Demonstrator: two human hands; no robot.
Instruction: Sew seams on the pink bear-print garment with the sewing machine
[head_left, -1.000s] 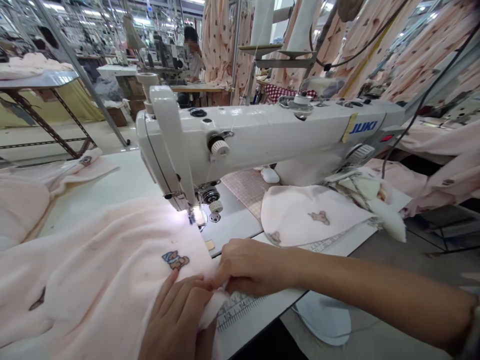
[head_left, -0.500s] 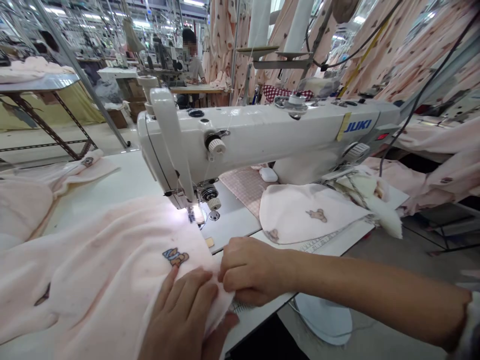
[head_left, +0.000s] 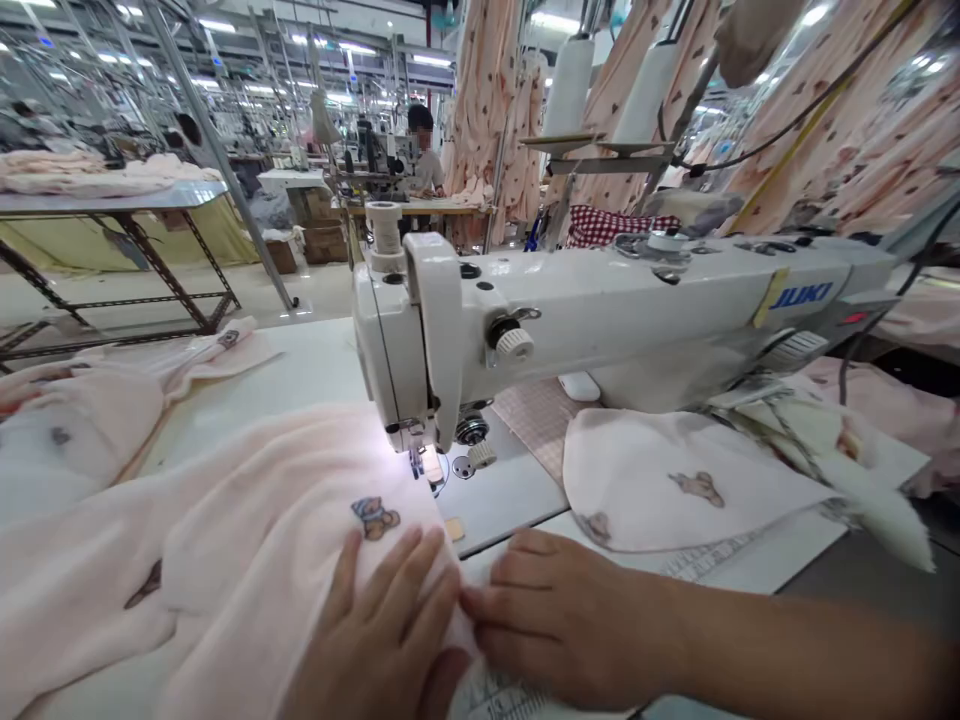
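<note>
Pale pink fleece fabric [head_left: 247, 520] with printed bears spreads in soft folds across the left of the sewing table. Its right edge runs up to the lit presser foot [head_left: 417, 462] of a white JUKI sewing machine [head_left: 600, 310]. My left hand [head_left: 382, 625] lies on the fabric just below a bear in a blue hat, fingers stretched out and a little apart. Beside it, my right hand [head_left: 562, 615] is closed, its fingertips pinching the fabric's edge. The thumb of my left hand is partly hidden near that edge.
Right of the needle lies a cut bear-print piece [head_left: 690, 480] over a printed ruler strip [head_left: 712, 560]. More pink fabric [head_left: 97, 400] is heaped at the left. Thread cones [head_left: 570, 85] stand behind the machine. A co-worker [head_left: 426, 155] sits farther back.
The camera view has shifted, so the machine appears farther right and slightly lower. My right hand stays at the fabric's edge and my left stays flat near the bear print.
</note>
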